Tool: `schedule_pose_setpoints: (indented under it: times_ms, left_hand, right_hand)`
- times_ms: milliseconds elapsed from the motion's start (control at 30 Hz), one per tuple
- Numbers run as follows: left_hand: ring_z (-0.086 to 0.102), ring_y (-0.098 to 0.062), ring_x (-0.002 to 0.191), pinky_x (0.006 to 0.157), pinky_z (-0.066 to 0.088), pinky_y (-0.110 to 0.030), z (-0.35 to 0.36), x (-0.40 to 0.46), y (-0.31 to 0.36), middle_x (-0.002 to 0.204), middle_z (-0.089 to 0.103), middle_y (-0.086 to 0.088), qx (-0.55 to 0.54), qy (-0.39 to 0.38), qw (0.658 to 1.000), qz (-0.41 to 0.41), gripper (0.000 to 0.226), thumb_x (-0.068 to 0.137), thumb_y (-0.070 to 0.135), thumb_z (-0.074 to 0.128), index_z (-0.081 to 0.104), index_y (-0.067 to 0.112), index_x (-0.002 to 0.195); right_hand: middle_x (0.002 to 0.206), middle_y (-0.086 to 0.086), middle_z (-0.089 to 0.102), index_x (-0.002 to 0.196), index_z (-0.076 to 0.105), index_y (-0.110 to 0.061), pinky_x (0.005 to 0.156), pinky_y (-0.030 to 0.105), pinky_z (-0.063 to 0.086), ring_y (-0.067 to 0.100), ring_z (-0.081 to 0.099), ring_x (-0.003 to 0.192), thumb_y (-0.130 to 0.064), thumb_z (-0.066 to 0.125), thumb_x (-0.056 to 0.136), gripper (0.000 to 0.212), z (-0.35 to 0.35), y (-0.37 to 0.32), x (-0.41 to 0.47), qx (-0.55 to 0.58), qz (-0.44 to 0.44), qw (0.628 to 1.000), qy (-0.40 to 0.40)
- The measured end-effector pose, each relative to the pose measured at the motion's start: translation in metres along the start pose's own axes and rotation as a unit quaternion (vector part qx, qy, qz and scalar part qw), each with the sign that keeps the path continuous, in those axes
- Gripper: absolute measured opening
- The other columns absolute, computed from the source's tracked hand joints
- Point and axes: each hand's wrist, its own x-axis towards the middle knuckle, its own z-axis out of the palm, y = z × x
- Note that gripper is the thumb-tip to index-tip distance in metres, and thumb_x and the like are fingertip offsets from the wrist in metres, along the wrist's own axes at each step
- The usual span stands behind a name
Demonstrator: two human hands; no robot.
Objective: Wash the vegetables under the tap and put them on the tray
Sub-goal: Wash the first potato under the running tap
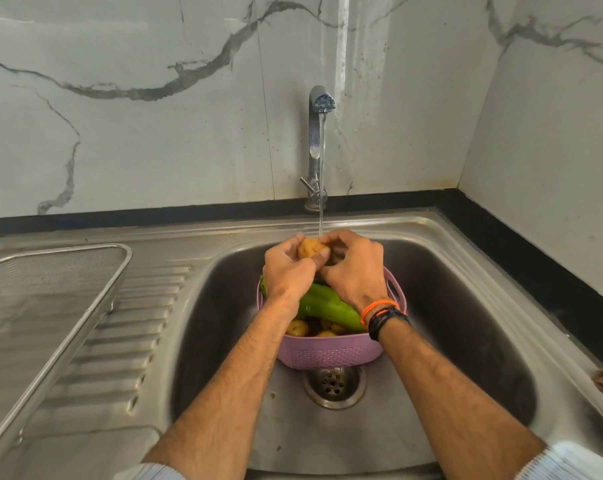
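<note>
Potato (310,247) within both hands' grip

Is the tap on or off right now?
On. A thin stream of water runs from the tap spout down onto the potato that the left hand and right hand hold together.
</note>
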Motion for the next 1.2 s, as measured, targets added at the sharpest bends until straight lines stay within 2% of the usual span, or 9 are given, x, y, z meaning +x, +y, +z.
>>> schedule_pose_setpoints:
  times_ms: [133, 300, 400, 500, 633, 733, 833, 1000, 1200]
  left_hand:
    - [0.069, -0.026, 0.101, 0.076, 0.06, -0.036, -0.005, -0.004, 0.008, 0.113, 0.069, -0.015, -0.112, 0.008, 0.991, -0.077, 0.023, 0.09, 0.01, 0.071, 0.064, 0.016, 0.111]
    - [0.068, -0.027, 0.097, 0.076, 0.06, -0.037, -0.007, -0.008, 0.013, 0.112, 0.07, -0.02, -0.161, -0.029, 0.98, -0.11, 0.025, 0.092, 0.005, 0.067, 0.065, 0.005, 0.117]
    - [0.069, -0.025, 0.097, 0.072, 0.059, -0.035, -0.006, -0.01, 0.013, 0.108, 0.072, -0.016, -0.159, -0.03, 0.98, -0.116, 0.022, 0.093, 0.006, 0.065, 0.068, 0.007, 0.115]
    - [0.071, -0.023, 0.089, 0.057, 0.056, -0.028, -0.007, -0.011, 0.012, 0.098, 0.074, -0.012, -0.137, -0.03, 0.985, -0.103, 0.015, 0.094, 0.007, 0.064, 0.07, 0.01, 0.107]
    - [0.071, -0.023, 0.084, 0.071, 0.062, -0.034, -0.007, -0.01, 0.012, 0.09, 0.073, -0.012, -0.133, -0.033, 0.985, -0.107, 0.009, 0.095, 0.006, 0.062, 0.07, 0.009, 0.097]
    - [0.071, -0.023, 0.09, 0.075, 0.06, -0.036, -0.006, -0.01, 0.011, 0.095, 0.073, -0.012, -0.114, -0.049, 0.987, -0.1, 0.01, 0.096, 0.006, 0.061, 0.069, 0.012, 0.096]
    - [0.07, -0.02, 0.086, 0.075, 0.059, -0.035, -0.003, -0.011, 0.011, 0.089, 0.073, -0.009, -0.104, -0.052, 0.989, -0.091, 0.01, 0.096, 0.006, 0.06, 0.069, 0.011, 0.098]
    - [0.072, -0.021, 0.081, 0.071, 0.061, -0.035, 0.0, -0.01, 0.009, 0.084, 0.074, -0.009, -0.121, 0.004, 0.989, -0.085, 0.01, 0.094, 0.008, 0.065, 0.071, 0.013, 0.087]
    - [0.074, -0.023, 0.09, 0.083, 0.061, -0.046, 0.001, -0.009, 0.001, 0.088, 0.077, -0.008, -0.087, 0.039, 0.994, -0.059, 0.01, 0.085, 0.012, 0.077, 0.077, 0.015, 0.095]
  right_hand:
    - [0.109, -0.001, 0.071, 0.116, 0.069, -0.016, 0.094, 0.027, 0.056, 0.009, 0.067, 0.103, -0.002, 0.082, 0.071, 0.049, 0.0, 0.004, 0.003, 0.057, 0.026, 0.997, -0.038]
    - [0.131, 0.002, 0.064, 0.134, 0.06, -0.02, 0.106, 0.036, 0.048, 0.016, 0.059, 0.122, 0.001, 0.073, 0.077, 0.063, -0.003, 0.007, 0.007, 0.039, 0.018, 0.994, -0.097]
    - [0.142, 0.0, 0.056, 0.143, 0.051, -0.024, 0.115, 0.038, 0.037, 0.019, 0.049, 0.133, -0.012, 0.08, 0.076, 0.074, -0.006, 0.007, 0.006, -0.037, -0.022, 0.988, -0.146]
    - [0.133, 0.002, 0.063, 0.136, 0.06, -0.019, 0.113, 0.033, 0.04, 0.017, 0.056, 0.125, -0.02, 0.088, 0.07, 0.071, -0.007, 0.004, 0.004, -0.063, -0.054, 0.99, -0.114]
    - [0.105, 0.0, 0.075, 0.114, 0.074, -0.018, 0.097, 0.037, 0.055, 0.014, 0.068, 0.099, -0.017, 0.086, 0.072, 0.043, -0.008, 0.004, 0.004, -0.027, -0.043, 0.998, -0.042]
    - [0.123, 0.004, 0.068, 0.128, 0.065, -0.016, 0.11, 0.029, 0.042, 0.018, 0.061, 0.116, -0.02, 0.083, 0.078, 0.054, -0.009, 0.003, 0.005, -0.073, -0.057, 0.991, -0.096]
    - [0.139, 0.005, 0.059, 0.139, 0.056, -0.015, 0.11, 0.019, 0.029, 0.02, 0.052, 0.13, -0.02, 0.078, 0.083, 0.06, -0.009, 0.002, 0.004, -0.106, -0.065, 0.984, -0.125]
    - [0.113, 0.002, 0.073, 0.121, 0.07, -0.016, 0.103, 0.036, 0.05, 0.017, 0.066, 0.108, -0.016, 0.08, 0.08, 0.043, -0.005, -0.001, 0.001, -0.067, -0.066, 0.995, -0.037]
    - [0.148, 0.006, 0.05, 0.144, 0.05, -0.013, 0.113, 0.017, 0.021, 0.018, 0.042, 0.14, -0.009, 0.069, 0.089, 0.058, -0.003, 0.0, 0.002, -0.11, -0.057, 0.984, -0.129]
